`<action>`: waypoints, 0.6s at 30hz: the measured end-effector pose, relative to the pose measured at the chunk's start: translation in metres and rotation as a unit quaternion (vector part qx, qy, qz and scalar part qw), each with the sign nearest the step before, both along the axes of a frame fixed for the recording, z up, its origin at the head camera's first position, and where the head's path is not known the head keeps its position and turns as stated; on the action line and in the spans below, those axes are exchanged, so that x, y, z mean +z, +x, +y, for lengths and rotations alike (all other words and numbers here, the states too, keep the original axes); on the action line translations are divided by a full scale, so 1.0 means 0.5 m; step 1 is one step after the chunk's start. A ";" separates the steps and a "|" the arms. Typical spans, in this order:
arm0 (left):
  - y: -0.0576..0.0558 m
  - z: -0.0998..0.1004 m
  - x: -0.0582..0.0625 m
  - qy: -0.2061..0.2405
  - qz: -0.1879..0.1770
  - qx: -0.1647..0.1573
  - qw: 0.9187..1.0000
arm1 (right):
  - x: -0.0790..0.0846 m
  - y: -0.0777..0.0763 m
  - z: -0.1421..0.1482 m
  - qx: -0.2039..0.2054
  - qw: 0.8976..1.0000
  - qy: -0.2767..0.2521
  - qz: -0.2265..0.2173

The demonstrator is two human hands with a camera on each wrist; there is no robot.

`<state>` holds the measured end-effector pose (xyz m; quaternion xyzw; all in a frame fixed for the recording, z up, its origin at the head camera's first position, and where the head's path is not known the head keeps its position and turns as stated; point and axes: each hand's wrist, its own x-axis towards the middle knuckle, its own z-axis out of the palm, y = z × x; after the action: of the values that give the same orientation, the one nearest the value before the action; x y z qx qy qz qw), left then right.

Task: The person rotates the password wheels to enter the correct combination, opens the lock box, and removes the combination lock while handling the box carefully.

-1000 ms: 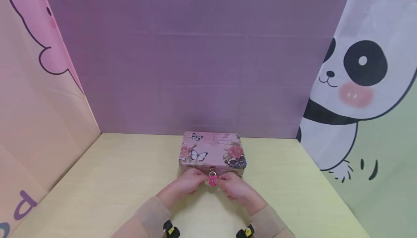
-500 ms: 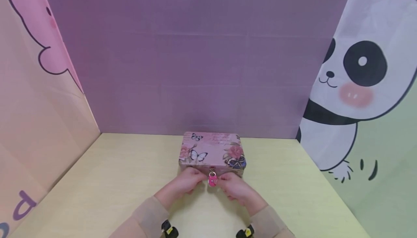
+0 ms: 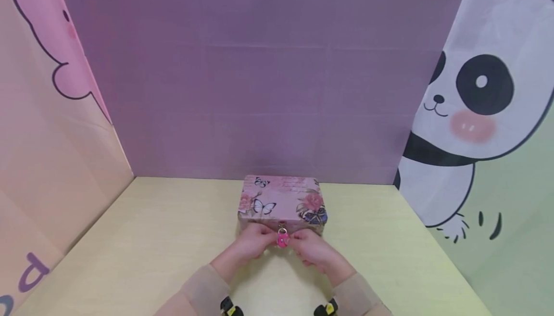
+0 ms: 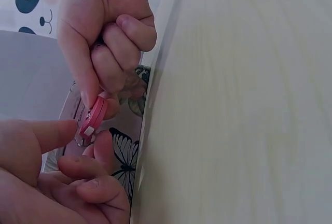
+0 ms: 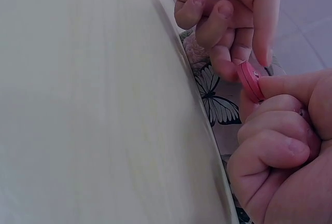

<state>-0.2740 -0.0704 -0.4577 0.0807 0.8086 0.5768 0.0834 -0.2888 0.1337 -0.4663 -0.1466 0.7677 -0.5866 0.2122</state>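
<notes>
A small pink padlock hangs by its metal shackle at the front of a pink tin box printed with flowers and butterflies. The right hand pinches the padlock's body between thumb and forefinger, its other fingers curled in, as the right wrist view shows. From the opposite side the left hand meets the padlock, thumb and forefinger apart on either side of its edge and the other fingers loosely bent. The padlock is turned nearly edge-on in the left wrist view. Both hands partly cover the box's front face.
Beneath the box spreads a pale wooden table. A purple backdrop rises right behind the box. On the right stands a panel with a panda print; on the left, a pink and peach panel.
The left hand draws slightly left from the padlock, then comes back right to it. The right hand keeps its hold almost unmoved, and the box stays in place.
</notes>
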 end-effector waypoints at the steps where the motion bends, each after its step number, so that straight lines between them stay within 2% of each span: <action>1: 0.001 0.002 -0.001 -0.003 -0.001 0.004 1.000 | 0.000 0.000 0.000 0.001 1.000 0.000 0.000; 9: 0.002 0.015 -0.010 0.004 0.008 0.015 1.000 | 0.001 -0.001 0.003 -0.002 1.000 0.001 -0.004; 18: 0.005 0.024 -0.013 0.006 0.024 0.030 0.999 | 0.012 -0.009 0.020 -0.029 0.999 0.008 0.011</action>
<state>-0.2715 -0.0585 -0.4644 0.0703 0.8088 0.5820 0.0464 -0.2933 0.1439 -0.4606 -0.1286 0.7787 -0.5846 0.1881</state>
